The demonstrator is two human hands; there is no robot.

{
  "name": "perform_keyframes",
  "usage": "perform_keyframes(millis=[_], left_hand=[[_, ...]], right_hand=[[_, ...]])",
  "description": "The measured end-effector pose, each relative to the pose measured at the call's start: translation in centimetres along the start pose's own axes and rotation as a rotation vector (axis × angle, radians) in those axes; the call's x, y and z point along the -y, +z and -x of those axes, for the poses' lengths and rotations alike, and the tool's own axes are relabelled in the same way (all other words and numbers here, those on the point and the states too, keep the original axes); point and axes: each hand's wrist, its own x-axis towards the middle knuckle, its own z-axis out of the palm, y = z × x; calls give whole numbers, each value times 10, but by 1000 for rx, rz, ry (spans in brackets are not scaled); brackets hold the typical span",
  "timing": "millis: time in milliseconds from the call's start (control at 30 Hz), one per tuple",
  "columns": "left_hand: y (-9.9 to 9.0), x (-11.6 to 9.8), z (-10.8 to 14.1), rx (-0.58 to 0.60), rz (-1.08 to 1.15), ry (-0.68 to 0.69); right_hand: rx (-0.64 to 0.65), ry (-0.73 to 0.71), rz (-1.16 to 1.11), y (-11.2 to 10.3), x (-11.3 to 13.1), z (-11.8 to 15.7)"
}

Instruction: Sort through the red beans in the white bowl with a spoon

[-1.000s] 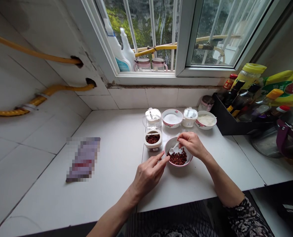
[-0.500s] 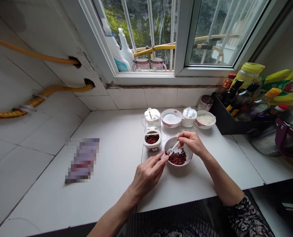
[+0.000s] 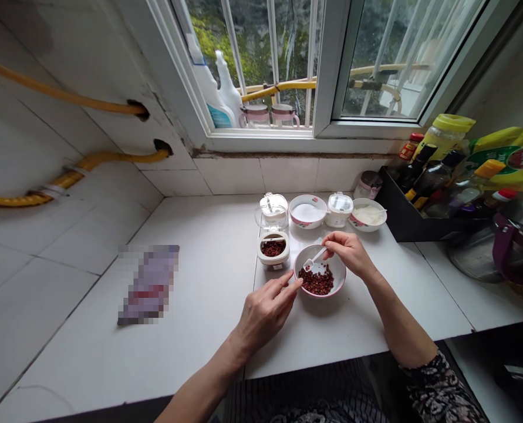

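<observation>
A small white spoon [image 3: 316, 257] is pinched in my right hand [image 3: 348, 251], its scoop tilted down inside a white bowl with a pink rim [image 3: 341, 286]. Reddish-brown peppercorns [image 3: 317, 282] cover the lower part of this bowl. At the bowl's left rim, the fingers of my left hand [image 3: 267, 302] grip its edge. Just left and behind stands a seasoning jar [image 3: 273, 258] with its lid up, holding more of the peppercorns, with a white bar or spoon handle across its mouth.
Behind are a white-lidded jar [image 3: 273, 207], a floral bowl of white grains [image 3: 307, 218], a second lidded jar [image 3: 339, 211] and a bowl of pale contents [image 3: 367, 222]. A black bin of bottles [image 3: 402, 226] and a metal kettle [image 3: 476, 252] stand right. A blurred purple packet [image 3: 151, 288] lies left.
My right hand has shifted slightly right, and the spoon's scoop has moved from the bowl's left rim inward over the peppercorns. My left hand stays at the bowl's edge.
</observation>
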Motion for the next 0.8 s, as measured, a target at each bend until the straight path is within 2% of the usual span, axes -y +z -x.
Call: perform_keyframes(millis=[333,533,800], left_hand=[[0,0,1,8,15,-16],[0,-1,0,-1,5,-7],[0,-1,0,-6,4,-2]], right_hand=[[-42,-64,183,2,-1,2],[-72,-151,317,2,1,2],[-73,-137,318,2,1,2]])
